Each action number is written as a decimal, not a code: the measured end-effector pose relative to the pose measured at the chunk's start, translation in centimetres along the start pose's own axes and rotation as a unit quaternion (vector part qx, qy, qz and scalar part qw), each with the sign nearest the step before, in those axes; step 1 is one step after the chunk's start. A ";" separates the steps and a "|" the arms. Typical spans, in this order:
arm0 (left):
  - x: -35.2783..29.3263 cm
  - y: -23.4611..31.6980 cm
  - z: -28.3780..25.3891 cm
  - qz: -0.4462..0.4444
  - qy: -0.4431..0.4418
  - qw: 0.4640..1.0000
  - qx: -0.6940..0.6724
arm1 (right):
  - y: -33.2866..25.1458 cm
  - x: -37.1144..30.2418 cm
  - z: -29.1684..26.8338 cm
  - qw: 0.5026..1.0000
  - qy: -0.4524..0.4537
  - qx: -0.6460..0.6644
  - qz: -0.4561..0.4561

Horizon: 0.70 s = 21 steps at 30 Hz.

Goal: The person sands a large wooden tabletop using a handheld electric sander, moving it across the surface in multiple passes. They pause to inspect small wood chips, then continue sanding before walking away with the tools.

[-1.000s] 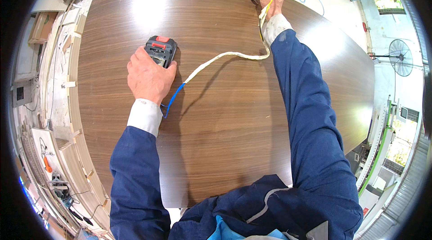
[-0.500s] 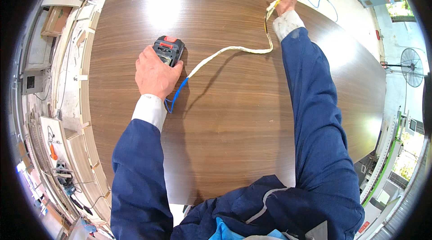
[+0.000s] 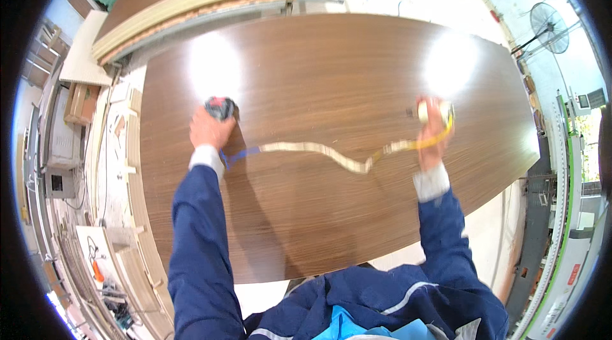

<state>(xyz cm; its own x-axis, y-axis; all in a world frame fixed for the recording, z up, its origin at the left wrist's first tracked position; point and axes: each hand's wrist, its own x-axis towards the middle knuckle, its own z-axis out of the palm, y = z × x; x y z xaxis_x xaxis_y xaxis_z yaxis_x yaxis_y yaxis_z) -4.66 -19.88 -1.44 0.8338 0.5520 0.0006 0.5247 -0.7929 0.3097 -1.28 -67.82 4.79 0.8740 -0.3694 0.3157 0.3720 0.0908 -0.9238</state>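
My left hand (image 3: 211, 128) is closed round a black and red power-tool battery pack (image 3: 220, 108) above the left part of the brown wood-grain board (image 3: 306, 225). A white-wrapped cable (image 3: 306, 147) stretches in a loose wave between my hands. Its blue end (image 3: 245, 154) hangs beside my left wrist, with thin blue wires in a loop. At the right, my right hand (image 3: 433, 133) grips the cable's yellow end, together with a small pale and reddish piece. Motion blur hides the exact shape of that piece.
Stacked boards (image 3: 197, 5) lie beyond the far left edge. Pale timber strips (image 3: 134, 168) run along the left side. A standing fan (image 3: 549, 28) is at the far right, near a long green-edged machine (image 3: 554, 238).
My right hand has come back from the board's far edge toward me and to the right, bringing the cable's yellow end. The left hand still holds the battery pack. The view has tilted up.
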 end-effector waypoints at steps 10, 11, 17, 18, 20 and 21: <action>-22.4 3.9 2.5 0.049 -0.044 0.998 -0.007 | -9.6 -15.6 -22.2 0.978 0.167 -0.092 0.089; -24.1 4.7 2.6 0.056 -0.049 0.997 -0.008 | -10.1 -16.1 -23.3 0.975 0.179 -0.086 0.097; -29.9 7.2 3.0 0.044 -0.075 0.996 -0.007 | -10.9 -15.0 -25.8 0.981 0.172 -0.056 0.075; -29.9 7.4 3.2 0.036 -0.070 0.997 -0.008 | -10.8 -14.5 -25.8 0.981 0.172 -0.044 0.073; -29.8 7.9 3.5 0.016 -0.053 0.998 -0.007 | -10.7 -13.6 -26.1 0.980 0.183 -0.034 0.064; -29.7 8.1 3.6 0.004 -0.041 0.999 -0.003 | -10.6 -13.2 -26.4 0.982 0.179 -0.024 0.064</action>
<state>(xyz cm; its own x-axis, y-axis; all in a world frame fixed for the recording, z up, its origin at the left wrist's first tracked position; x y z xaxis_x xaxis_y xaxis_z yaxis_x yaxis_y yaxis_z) -24.56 -43.65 -2.37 0.8490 0.5231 -0.0749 0.5178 -0.7954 0.3151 -25.08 -88.34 4.71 0.7440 -0.6593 0.1087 0.2442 0.1168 -0.9627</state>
